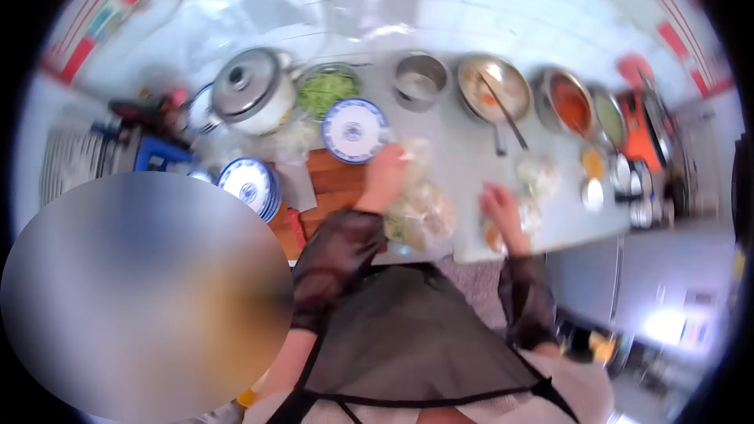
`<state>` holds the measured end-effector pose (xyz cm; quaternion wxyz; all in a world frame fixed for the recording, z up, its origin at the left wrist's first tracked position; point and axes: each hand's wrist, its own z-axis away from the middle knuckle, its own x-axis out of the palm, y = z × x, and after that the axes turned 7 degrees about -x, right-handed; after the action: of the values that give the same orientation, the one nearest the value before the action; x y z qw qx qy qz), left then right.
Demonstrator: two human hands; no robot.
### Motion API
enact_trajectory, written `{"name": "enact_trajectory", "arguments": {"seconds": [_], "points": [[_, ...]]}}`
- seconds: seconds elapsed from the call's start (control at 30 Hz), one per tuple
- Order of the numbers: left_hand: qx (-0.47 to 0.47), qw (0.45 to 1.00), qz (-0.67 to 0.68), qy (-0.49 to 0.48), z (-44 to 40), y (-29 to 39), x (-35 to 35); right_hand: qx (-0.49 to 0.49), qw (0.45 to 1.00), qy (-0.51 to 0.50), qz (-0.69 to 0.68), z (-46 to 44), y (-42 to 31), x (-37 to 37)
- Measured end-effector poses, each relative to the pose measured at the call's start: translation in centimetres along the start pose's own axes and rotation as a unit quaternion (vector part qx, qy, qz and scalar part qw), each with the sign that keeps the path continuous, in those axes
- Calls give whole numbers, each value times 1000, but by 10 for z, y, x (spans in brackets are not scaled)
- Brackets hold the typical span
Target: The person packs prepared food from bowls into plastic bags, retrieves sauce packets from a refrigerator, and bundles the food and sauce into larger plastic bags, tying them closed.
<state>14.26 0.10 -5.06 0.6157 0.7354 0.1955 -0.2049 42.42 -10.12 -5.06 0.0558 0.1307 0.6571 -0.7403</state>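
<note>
My left hand (384, 178) is closed at the top of a clear plastic bag (416, 162), just beside a blue-and-white plate (355, 131). Right below it rests another filled clear bag (428, 213) with pale food inside. Over the front of the counter is my right hand (500, 206), its fingers curled in; motion blur hides what they hold, if anything. Close to that hand lie a bag with pale green contents (538, 176) and a small orange-and-white bundle (494, 235).
A wooden board (334, 180) with a red-handled knife (296, 227) lies left, near stacked plates (250, 188). Behind stand a lidded pot (250, 90), chopped greens (328, 91), a metal pot (421, 81), a pan with utensils (495, 88) and red sauce (572, 104).
</note>
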Motion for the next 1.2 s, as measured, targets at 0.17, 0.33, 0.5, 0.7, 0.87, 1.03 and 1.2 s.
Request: {"name": "enact_trajectory", "arguments": {"seconds": [0.17, 0.33, 0.5, 0.7, 0.87, 1.03, 1.2], "points": [[71, 981, -149, -103, -30, -22, 86, -5, 985, -168, -28, 4, -9, 26], [4, 997, 1, 83, 48, 1, 53, -142, 960, -239, -30, -23, -60, 87], [-146, 901, 47, 406, 228, -16, -90, -215, 880, -410, -108, 1, -116, 228], [-294, 680, 7, 672, 470, 19, -185, -277, 576, -755, -148, 291, -214, 430], [-342, 488, 88, 798, 605, 44, -225, -370, 293, -845, -249, 542, -282, 533], [-328, 321, 69, 886, 684, 27, -234, -482, 285, -708, -431, 788, -339, 693], [-289, 218, 111, 926, 712, -3, -228, -555, 231, -562, -568, 896, -387, 742]]}}
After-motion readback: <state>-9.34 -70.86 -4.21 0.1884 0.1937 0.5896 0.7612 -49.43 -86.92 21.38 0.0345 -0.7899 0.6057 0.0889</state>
